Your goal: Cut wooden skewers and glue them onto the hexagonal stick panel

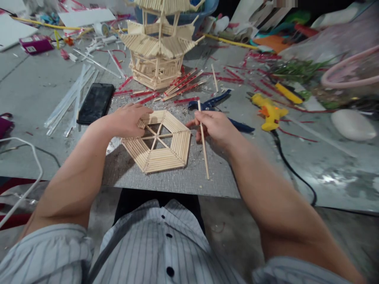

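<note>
A hexagonal panel of pale wooden sticks (164,159) lies flat near the table's front edge, with spokes crossing its open middle. My left hand (127,120) grips its upper left side, fingers curled over the sticks and thumb by the opening. In my right hand (216,125), a single thin wooden stick (205,154) is pinched between thumb and fingers. It stands nearly upright in view, just right of the panel and apart from it. Behind that hand lie blue-handled pliers (211,102), partly covered by it.
A tiered pagoda model of sticks (160,45) stands at the back, red-tipped sticks (183,85) scattered before it. Left are a black phone (96,103) and clear glue sticks (69,98). A yellow glue gun (269,112) with a black cord and a white mouse-like object (352,124) lie right.
</note>
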A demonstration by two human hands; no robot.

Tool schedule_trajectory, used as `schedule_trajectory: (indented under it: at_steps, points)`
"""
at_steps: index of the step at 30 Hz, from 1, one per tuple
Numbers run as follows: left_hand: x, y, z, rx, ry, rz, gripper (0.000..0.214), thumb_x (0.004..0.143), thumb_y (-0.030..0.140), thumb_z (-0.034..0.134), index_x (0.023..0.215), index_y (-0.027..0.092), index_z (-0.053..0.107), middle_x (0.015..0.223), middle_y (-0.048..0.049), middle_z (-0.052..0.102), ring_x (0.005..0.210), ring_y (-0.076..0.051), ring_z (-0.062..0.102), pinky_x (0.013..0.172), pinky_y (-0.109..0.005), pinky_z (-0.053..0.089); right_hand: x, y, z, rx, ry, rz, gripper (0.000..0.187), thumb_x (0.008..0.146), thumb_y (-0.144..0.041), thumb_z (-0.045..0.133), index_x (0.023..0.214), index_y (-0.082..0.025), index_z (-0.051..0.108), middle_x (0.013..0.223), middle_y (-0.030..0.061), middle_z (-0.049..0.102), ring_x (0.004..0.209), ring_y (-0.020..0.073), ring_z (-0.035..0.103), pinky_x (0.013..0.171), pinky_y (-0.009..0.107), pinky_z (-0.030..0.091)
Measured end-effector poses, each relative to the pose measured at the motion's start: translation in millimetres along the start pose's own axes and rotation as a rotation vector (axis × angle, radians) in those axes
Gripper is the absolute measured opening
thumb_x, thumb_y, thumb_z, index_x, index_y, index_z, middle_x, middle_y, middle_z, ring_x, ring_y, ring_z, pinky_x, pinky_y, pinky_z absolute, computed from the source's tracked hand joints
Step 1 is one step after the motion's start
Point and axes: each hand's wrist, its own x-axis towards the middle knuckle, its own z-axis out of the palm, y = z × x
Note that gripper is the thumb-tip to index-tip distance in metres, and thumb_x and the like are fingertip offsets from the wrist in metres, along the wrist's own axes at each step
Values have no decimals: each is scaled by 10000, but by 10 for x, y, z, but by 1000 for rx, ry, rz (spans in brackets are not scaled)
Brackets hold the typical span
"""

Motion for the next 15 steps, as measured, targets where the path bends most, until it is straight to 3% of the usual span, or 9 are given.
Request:
schedule_trajectory:
  at_steps: [3, 7, 11, 15]
  points:
    - [-11, -5, 11, 5, -30, -25, 806, 736, 375, 549, 1477, 227, 269, 1459, -114, 424, 1344, -339, 358, 1096, -489, 300, 19, 26, -12, -9, -25, 1, 342, 889, -378, 539, 610, -196, 458, 750, 33, 673, 342, 76, 489, 303, 231, 341]
    - [-10, 1, 25, -41, -60, 13, 850, 764, 428, 542, 1510, 225, 191, 1540, -135, 306, 1411, -353, 236, 1127, -543, 223, 22, 40, -20, -25, -38, -16, 366, 873, -427, 567, 610, -196, 458, 714, 28, 658, 352, 72, 487, 305, 225, 345]
    - [3, 24, 38, -52, -125, 33, 915, 734, 510, 581, 1514, 242, 183, 1559, -126, 266, 1427, -357, 206, 1133, -551, 206, 23, 45, -17, -12, -42, -23, 370, 861, -438, 581, 612, -197, 454, 740, 38, 667, 358, 70, 484, 319, 231, 369]
    - [21, 60, 70, 3, -78, -22, 884, 726, 500, 606, 1492, 240, 252, 1539, -135, 304, 1418, -385, 218, 1115, -586, 210, 32, 44, -16, 2, -18, -8, 365, 863, -420, 564, 596, -202, 444, 727, 43, 677, 345, 72, 474, 304, 227, 350]
